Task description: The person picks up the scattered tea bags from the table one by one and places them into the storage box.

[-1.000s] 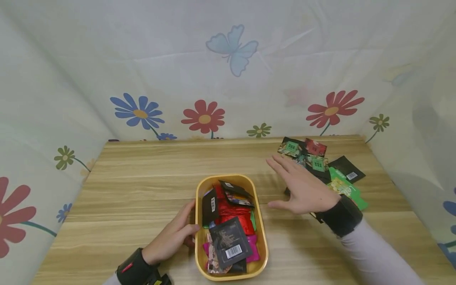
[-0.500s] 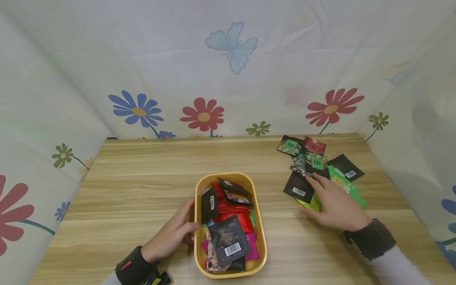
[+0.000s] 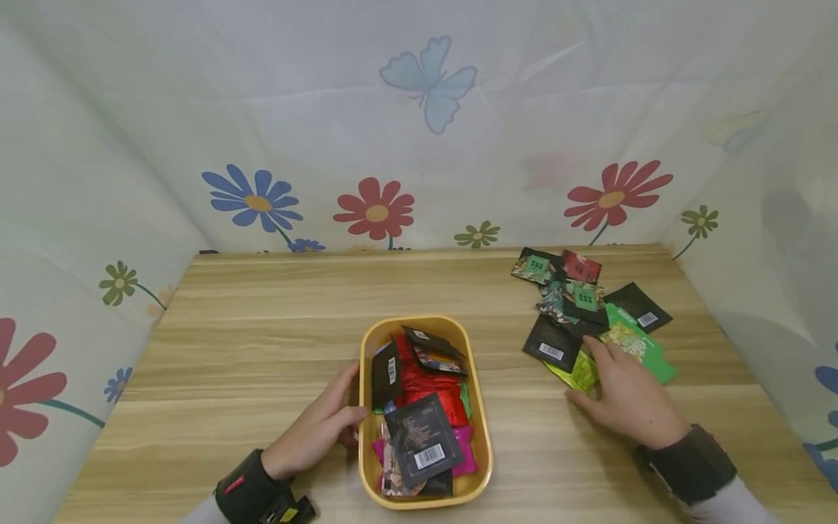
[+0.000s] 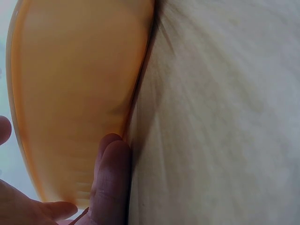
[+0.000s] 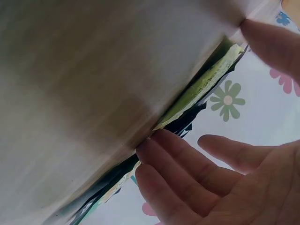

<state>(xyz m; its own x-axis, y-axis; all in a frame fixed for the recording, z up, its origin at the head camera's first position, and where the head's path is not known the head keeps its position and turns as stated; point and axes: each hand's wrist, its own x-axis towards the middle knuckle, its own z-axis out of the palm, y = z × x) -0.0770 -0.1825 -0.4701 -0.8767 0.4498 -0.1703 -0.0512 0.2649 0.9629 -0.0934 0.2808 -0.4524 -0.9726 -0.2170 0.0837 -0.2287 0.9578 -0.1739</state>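
Observation:
A yellow tub (image 3: 485, 429) on the table holds several packets: black sachets with barcodes (image 3: 422, 440), red foil (image 3: 419, 382) and pink wrappers. My left hand (image 3: 314, 434) rests against its left outer wall, thumb at the rim; in the left wrist view straight fingers (image 4: 111, 183) lie low along the wall. My right hand (image 3: 631, 400) is low over the table at the pile's near side. Its fingertips are right at a yellow-green packet (image 3: 579, 372), partly under a black sachet (image 3: 552, 342). In the right wrist view thumb and fingers are spread, the fingertips beside the yellow packet (image 5: 201, 89).
The pile on the right also has a green packet (image 3: 644, 349), another black sachet (image 3: 637, 307), a red packet (image 3: 581, 267) and several dark patterned ones. A floral curtain (image 3: 314, 124) hangs behind the wooden table (image 3: 275, 313) and along both sides.
My right hand has moved right and down from beside the tub to the pile's near side, then slightly nearer to me. My left hand and the tub have stayed put.

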